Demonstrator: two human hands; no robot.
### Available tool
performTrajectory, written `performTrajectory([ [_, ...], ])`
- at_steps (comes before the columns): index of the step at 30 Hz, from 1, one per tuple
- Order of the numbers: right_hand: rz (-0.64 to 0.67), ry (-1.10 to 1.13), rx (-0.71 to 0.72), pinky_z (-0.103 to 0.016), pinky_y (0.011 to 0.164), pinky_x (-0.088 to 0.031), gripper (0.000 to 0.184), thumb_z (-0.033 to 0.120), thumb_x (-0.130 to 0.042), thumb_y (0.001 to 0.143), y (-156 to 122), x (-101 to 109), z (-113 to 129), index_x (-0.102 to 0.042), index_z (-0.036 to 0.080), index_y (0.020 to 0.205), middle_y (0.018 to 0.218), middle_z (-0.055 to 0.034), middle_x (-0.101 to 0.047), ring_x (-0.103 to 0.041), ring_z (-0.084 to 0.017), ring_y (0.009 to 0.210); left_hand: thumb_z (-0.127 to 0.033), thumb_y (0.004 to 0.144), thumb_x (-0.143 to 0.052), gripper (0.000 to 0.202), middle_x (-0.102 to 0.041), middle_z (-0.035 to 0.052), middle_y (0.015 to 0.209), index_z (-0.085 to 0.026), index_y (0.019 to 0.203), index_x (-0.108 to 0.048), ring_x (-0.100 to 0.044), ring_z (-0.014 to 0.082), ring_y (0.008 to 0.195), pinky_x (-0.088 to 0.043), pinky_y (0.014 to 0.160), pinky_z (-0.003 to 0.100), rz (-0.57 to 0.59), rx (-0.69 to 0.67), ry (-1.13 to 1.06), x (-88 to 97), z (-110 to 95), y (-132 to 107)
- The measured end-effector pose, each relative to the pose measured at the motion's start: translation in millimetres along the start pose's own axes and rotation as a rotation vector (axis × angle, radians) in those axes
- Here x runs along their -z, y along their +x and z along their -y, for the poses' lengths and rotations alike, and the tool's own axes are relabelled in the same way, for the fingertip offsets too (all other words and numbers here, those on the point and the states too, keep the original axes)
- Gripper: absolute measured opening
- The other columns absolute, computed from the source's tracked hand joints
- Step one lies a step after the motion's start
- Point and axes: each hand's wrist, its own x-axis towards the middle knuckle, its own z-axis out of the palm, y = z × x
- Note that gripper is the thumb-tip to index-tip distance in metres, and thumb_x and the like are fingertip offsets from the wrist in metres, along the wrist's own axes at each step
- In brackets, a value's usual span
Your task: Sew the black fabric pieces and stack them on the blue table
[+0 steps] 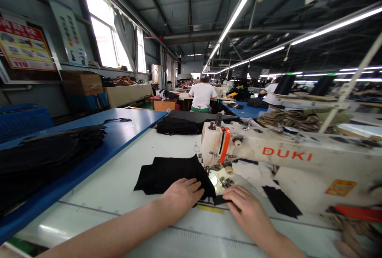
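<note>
A black fabric panel (174, 173) lies flat on the pale sewing table, left of the needle area of a white sewing machine (250, 142). My left hand (183, 195) rests on the panel's near edge, fingers stretched out and lying flat. Close to the needle plate, my right hand (246, 204) pinches a small black fabric strip (220, 200) between thumb and fingers. The strip meets the panel's near right corner; whether they are joined cannot be seen. More small black fabric pieces (282, 201) lie right of my right hand, under the machine arm.
Behind the panel sits a stack of black fabric (179, 126). A blue table (131, 120) on the left carries a large black fabric pile (59, 146). Olive fabric (292, 119) lies behind the machine. A person in a white shirt (203, 94) sits farther ahead.
</note>
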Motion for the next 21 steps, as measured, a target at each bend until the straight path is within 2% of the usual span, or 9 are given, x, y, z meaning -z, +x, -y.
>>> performTrajectory([
  [4, 0.022, 0.014, -0.014, -0.038, 0.079, -0.049, 0.02, 0.004, -0.045, 0.079, -1, 2, 4, -0.053, 0.021, 0.083, 0.09, -0.0037, -0.062, -0.058, -0.02, 0.089, -0.011, 0.091, -0.039, 0.037, -0.054, 0.0102, 0.13, -0.017, 0.125, -0.05, -0.05, 0.0254, 0.118, -0.04, 0.096, 0.037, 0.031, 0.024, -0.006, 5.7, -4, -6],
  [9, 0.026, 0.025, 0.025, -0.038, 0.085, -0.05, 0.023, 0.003, -0.044, 0.074, 3, 4, 13, -0.052, 0.022, 0.083, 0.1, -0.0043, -0.063, -0.057, -0.021, 0.098, -0.013, 0.079, -0.047, 0.059, -0.053, 0.0085, 0.127, -0.019, 0.137, -0.037, -0.05, 0.0244, 0.114, -0.041, 0.096, 0.035, 0.086, 0.099, -0.133, 34.2, -7, -25],
  [11, 0.032, 0.022, 0.033, -0.038, 0.086, -0.05, 0.023, 0.003, -0.044, 0.074, 4, 3, 15, -0.052, 0.022, 0.083, 0.101, -0.0043, -0.063, -0.057, -0.021, 0.099, -0.018, 0.077, -0.05, 0.058, -0.052, 0.0092, 0.128, -0.02, 0.134, -0.042, -0.05, 0.0261, 0.113, -0.041, 0.096, 0.037, 0.099, 0.117, -0.178, 40.2, -8, -24],
  [14, 0.058, 0.018, 0.041, -0.039, 0.089, -0.049, 0.024, 0.002, -0.045, 0.074, 3, 3, 15, -0.051, 0.023, 0.084, 0.104, -0.0047, -0.063, -0.056, -0.021, 0.103, -0.023, 0.078, -0.05, 0.051, -0.043, 0.0111, 0.138, -0.019, 0.129, -0.049, -0.041, 0.0309, 0.124, -0.036, 0.102, 0.043, 0.094, 0.067, -0.218, 36.2, -7, -14],
  [16, 0.063, 0.015, 0.045, -0.04, 0.089, -0.049, 0.024, 0.002, -0.045, 0.074, 2, 4, 14, -0.052, 0.023, 0.085, 0.105, -0.0054, -0.063, -0.056, -0.022, 0.104, -0.022, 0.081, -0.047, 0.052, -0.037, 0.0107, 0.144, -0.018, 0.133, -0.046, -0.034, 0.032, 0.131, -0.031, 0.106, 0.046, 0.103, 0.023, -0.246, 29.1, -5, -5],
  [21, 0.072, -0.007, 0.073, -0.042, 0.094, -0.047, 0.023, 0.003, -0.046, 0.074, 3, 8, 16, -0.052, 0.022, 0.086, 0.112, -0.0065, -0.062, -0.053, -0.022, 0.11, -0.023, 0.086, -0.043, 0.05, -0.038, 0.0109, 0.144, -0.016, 0.136, -0.042, -0.034, 0.0293, 0.132, -0.029, 0.108, 0.044, 0.122, -0.079, -0.255, 20.1, -2, 9],
])
